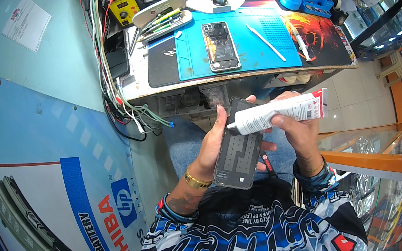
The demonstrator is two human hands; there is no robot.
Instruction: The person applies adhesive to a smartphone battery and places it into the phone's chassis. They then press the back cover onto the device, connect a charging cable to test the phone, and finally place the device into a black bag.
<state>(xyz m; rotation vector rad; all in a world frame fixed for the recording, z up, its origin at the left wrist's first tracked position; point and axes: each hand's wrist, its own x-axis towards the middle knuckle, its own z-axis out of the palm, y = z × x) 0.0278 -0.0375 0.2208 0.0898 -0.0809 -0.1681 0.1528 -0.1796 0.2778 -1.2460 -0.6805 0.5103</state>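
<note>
My left hand (209, 150) holds a dark phone back cover (239, 160) in front of my body, its inner side facing up. Thumb and fingers grip the cover along its edges. In my right hand (301, 134) is a white glue tube (281, 112) with a red end, lying nearly level. Its dark nozzle points left over the upper part of the cover; whether it touches cannot be made out. On the blue work mat (243, 22) lies a phone (220, 45) with its back off, battery and inner parts exposed.
A white stick-like tool (266, 43) and a syringe (299, 40) lie right of the phone. An open case of tools (165, 20) stands at the back left. Cables (129, 105) hang off the bench's left end. A glass display counter (384, 151) stands at right.
</note>
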